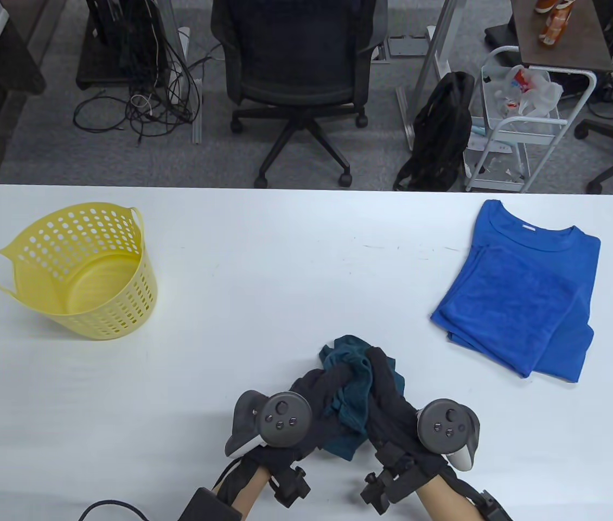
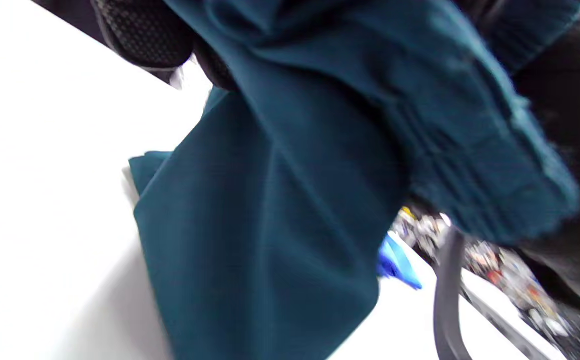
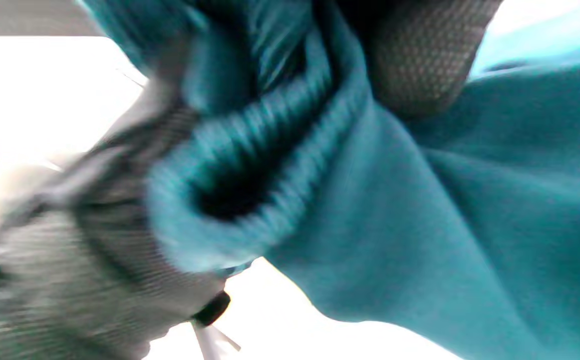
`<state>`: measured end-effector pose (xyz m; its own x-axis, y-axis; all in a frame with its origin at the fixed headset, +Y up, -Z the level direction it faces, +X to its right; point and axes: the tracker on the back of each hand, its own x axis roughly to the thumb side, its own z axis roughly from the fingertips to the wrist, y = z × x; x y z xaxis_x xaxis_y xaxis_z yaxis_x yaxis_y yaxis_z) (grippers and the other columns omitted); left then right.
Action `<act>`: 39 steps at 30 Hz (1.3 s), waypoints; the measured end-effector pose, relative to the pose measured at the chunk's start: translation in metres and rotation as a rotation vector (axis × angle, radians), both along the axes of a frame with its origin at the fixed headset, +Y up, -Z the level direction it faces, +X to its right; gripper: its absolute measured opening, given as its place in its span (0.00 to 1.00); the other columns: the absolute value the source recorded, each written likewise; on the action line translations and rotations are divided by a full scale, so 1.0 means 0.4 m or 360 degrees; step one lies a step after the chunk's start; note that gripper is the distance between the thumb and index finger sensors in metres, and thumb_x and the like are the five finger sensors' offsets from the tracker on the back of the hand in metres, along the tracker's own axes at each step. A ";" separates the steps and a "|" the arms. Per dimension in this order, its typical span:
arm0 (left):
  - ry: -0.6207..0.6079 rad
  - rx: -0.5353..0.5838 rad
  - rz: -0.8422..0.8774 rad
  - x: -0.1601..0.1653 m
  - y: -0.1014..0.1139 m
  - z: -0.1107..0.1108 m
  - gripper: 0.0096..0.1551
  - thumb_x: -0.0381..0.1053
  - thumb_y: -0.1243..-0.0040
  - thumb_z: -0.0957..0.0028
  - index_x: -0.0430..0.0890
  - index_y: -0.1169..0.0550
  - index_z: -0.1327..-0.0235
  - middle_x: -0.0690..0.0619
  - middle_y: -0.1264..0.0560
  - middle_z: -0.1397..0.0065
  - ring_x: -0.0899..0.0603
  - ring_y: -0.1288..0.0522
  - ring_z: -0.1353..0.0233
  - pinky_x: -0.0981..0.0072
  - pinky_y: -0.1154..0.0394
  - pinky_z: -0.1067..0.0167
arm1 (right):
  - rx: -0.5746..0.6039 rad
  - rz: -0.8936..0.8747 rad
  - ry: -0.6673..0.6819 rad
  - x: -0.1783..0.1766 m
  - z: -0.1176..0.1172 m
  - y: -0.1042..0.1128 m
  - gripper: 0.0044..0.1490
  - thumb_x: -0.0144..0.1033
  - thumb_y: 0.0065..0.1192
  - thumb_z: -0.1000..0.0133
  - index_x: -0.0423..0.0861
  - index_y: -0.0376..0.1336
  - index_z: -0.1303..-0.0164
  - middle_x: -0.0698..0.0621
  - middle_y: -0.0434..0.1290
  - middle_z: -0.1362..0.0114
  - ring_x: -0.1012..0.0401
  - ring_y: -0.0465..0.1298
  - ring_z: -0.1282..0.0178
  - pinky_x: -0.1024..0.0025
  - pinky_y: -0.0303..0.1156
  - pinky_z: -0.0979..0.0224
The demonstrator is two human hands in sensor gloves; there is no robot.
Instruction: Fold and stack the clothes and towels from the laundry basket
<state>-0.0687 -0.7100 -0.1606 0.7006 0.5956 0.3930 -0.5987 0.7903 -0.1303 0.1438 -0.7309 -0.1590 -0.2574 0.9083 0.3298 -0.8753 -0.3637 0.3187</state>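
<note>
While the yellow basket (image 1: 87,271) stands well left of them on the table (image 1: 285,260), the left hand (image 1: 306,404) and right hand (image 1: 393,404) meet, both gripping a bunched teal garment (image 1: 352,380). Well right of the basket lies a folded blue shirt (image 1: 523,298).

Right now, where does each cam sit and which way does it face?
Table view: overhead, facing down; left hand and right hand grip the teal garment; yellow basket left, folded blue shirt right.
Left wrist view: under the left hand, tilted, blurred; teal garment fills it, gloved fingers on top.
Right wrist view: close, blurred; teal garment's ribbed cuff, gloved finger.
Shared: all see the teal garment.
</note>
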 end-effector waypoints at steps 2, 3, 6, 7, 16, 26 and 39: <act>0.0119 0.0060 0.0125 -0.028 0.007 -0.007 0.29 0.63 0.47 0.34 0.60 0.36 0.21 0.37 0.32 0.20 0.36 0.25 0.27 0.38 0.26 0.31 | -0.0143 -0.0264 0.0230 -0.015 -0.001 -0.017 0.47 0.39 0.38 0.26 0.29 0.24 0.15 0.28 0.50 0.13 0.34 0.64 0.25 0.38 0.68 0.29; 0.0132 0.0052 0.0197 -0.042 0.012 -0.011 0.28 0.63 0.47 0.34 0.60 0.35 0.23 0.38 0.31 0.20 0.36 0.24 0.28 0.39 0.25 0.31 | -0.0220 -0.0376 0.0312 -0.025 0.000 -0.026 0.50 0.40 0.41 0.26 0.30 0.22 0.16 0.28 0.46 0.11 0.32 0.60 0.22 0.34 0.65 0.27; 0.0128 -0.0054 0.0364 -0.067 0.022 -0.015 0.26 0.63 0.48 0.33 0.56 0.33 0.25 0.38 0.29 0.22 0.36 0.23 0.30 0.40 0.24 0.32 | -0.0301 -0.0329 0.0308 -0.059 0.005 -0.037 0.68 0.42 0.61 0.32 0.35 0.14 0.23 0.34 0.39 0.10 0.30 0.57 0.20 0.26 0.62 0.28; 0.0115 -0.0067 0.0391 -0.071 0.027 -0.015 0.26 0.63 0.49 0.32 0.55 0.32 0.25 0.38 0.29 0.23 0.36 0.23 0.31 0.40 0.25 0.32 | -0.0254 -0.0141 0.0162 -0.062 0.007 -0.034 0.69 0.40 0.62 0.32 0.34 0.14 0.23 0.33 0.42 0.11 0.31 0.63 0.24 0.30 0.65 0.29; 0.0428 0.0105 0.0851 -0.246 0.118 -0.017 0.26 0.63 0.43 0.33 0.49 0.29 0.30 0.33 0.35 0.17 0.34 0.27 0.25 0.39 0.27 0.31 | -0.0001 0.0245 -0.0285 0.036 -0.038 -0.022 0.26 0.34 0.56 0.30 0.41 0.60 0.23 0.39 0.70 0.31 0.51 0.75 0.42 0.36 0.69 0.32; 0.0325 0.0030 0.0610 -0.113 0.050 -0.009 0.30 0.59 0.55 0.29 0.43 0.37 0.22 0.33 0.35 0.20 0.41 0.23 0.29 0.57 0.20 0.34 | -0.0549 -0.0168 0.0629 -0.081 0.008 -0.058 0.66 0.66 0.35 0.31 0.25 0.22 0.14 0.17 0.37 0.14 0.23 0.54 0.21 0.24 0.58 0.28; -0.0224 -0.0421 0.0571 -0.042 0.032 -0.022 0.36 0.58 0.46 0.33 0.42 0.38 0.18 0.28 0.40 0.15 0.29 0.29 0.23 0.36 0.28 0.30 | 0.0189 -0.0021 -0.0229 0.067 -0.044 0.023 0.30 0.41 0.61 0.35 0.45 0.56 0.25 0.31 0.49 0.13 0.26 0.42 0.20 0.20 0.45 0.30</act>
